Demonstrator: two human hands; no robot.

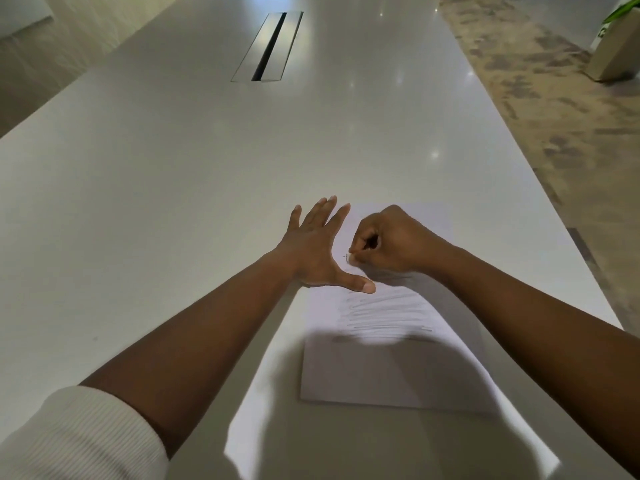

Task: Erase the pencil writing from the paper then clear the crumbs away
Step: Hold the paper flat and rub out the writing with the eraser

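A white sheet of paper [381, 368] lies on the table in front of me, with grey pencil scribbles [388, 313] across its middle. My left hand [315, 247] lies flat with fingers spread on the paper's upper left edge, thumb pointing right. My right hand [388, 240] is closed into a fist on the upper part of the paper, pinching a small pale object [351, 258] against the sheet; it looks like an eraser, mostly hidden by the fingers. I cannot make out any crumbs.
The long pale table [173, 185] stretches ahead, with a metal cable hatch [268, 46] set into its middle. Its right edge runs close to the paper. Beyond it are patterned carpet [554, 116] and a planter box [613, 46].
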